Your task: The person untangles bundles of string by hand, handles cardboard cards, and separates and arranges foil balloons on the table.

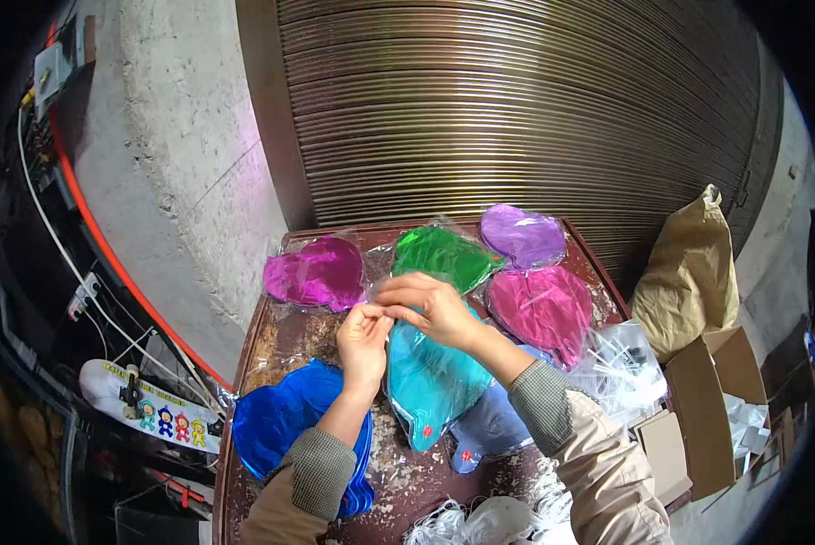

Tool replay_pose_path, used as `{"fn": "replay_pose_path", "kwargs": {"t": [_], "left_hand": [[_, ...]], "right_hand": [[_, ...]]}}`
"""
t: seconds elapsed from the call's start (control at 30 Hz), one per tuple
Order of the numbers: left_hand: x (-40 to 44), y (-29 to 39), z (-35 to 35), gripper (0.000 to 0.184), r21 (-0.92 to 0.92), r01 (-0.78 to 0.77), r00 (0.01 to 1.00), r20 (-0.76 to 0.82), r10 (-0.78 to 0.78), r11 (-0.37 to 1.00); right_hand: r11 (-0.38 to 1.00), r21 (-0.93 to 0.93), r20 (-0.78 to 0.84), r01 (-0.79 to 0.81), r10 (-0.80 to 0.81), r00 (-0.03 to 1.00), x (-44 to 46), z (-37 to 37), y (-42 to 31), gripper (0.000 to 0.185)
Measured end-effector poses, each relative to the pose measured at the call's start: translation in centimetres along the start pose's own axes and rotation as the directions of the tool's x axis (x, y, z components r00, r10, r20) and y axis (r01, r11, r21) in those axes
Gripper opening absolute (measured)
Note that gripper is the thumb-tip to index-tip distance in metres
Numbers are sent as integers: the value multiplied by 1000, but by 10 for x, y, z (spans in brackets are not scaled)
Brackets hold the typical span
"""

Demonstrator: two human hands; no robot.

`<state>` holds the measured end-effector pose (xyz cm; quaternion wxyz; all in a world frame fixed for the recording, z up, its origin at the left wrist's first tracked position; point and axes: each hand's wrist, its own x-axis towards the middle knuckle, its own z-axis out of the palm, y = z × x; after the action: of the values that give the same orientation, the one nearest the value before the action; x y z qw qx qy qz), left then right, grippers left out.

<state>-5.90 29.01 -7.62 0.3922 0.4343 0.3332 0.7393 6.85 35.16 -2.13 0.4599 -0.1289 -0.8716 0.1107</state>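
My left hand [364,350] and my right hand [433,311] meet over the middle of the table, fingertips pinched together. What they pinch is too small or hidden to make out. Right below them lies a teal foil balloon pack [434,377] in clear plastic, with a small red mark at its lower tip. A loose stack of shiny blue foil balloons [280,413] lies under my left forearm. Beyond my hands are flat foil packs in magenta [321,272], green [439,257], purple [523,236] and pink [542,313]. A grey-blue pack [493,425] is partly under the teal one.
The worn brown table [394,490] holds bundles of white string [498,520] at its near edge. A clear bag of white strips [618,368] is at right, beside an open cardboard box [702,409] and a tan sack [689,277]. Behind stands a ribbed metal shutter [480,118]; a skateboard [153,409] is at left.
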Motion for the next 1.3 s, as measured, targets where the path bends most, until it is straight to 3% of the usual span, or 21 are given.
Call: {"fn": "replay_pose_path", "kwargs": {"t": [0.23, 0.37, 0.57, 0.7, 0.73, 0.87, 1.07, 1.2, 1.23, 1.3], "left_hand": [[-6, 5, 10, 14, 15, 24, 999, -41, -23, 1000], [-9, 4, 17, 20, 111, 0, 989, -146, 16, 994], [-9, 7, 19, 16, 92, 43, 980, -196, -24, 995], [-9, 10, 17, 12, 396, -23, 981, -168, 98, 918], [-9, 12, 16, 12, 396, -23, 981, -167, 96, 918], [-13, 37, 18, 13, 844, -225, 962, 111, 251, 486], [-7, 20, 8, 12, 772, -226, 955, 53, 293, 595], [-6, 9, 6, 7, 564, -127, 980, -59, 192, 816], [-7, 7, 5, 7, 563, -127, 979, -59, 193, 817], [-8, 8, 10, 5, 345, -74, 987, -112, 120, 936]], "right_hand": [[1000, -12, 6, -28, 28, 1000, -6, -1, -4, 13], [985, -148, -63, -88, 80, 995, -11, -1, -7, 14], [995, -63, -17, -75, 74, 997, -7, -8, -7, 13], [971, -218, -29, 97, -106, 994, -9, -8, -8, 11], [971, -219, -29, 95, -104, 994, -9, -7, -8, 11], [894, -437, 44, 96, -86, 995, -13, -4, -16, 11], [943, -321, -34, -92, 86, 996, -24, 7, -12, 13], [952, -230, -93, -203, 186, 978, -27, 8, -16, 16], [952, -230, -92, -202, 186, 978, -27, 8, -16, 16], [932, -124, -148, -341, 322, 935, -29, 8, -12, 15]]}}
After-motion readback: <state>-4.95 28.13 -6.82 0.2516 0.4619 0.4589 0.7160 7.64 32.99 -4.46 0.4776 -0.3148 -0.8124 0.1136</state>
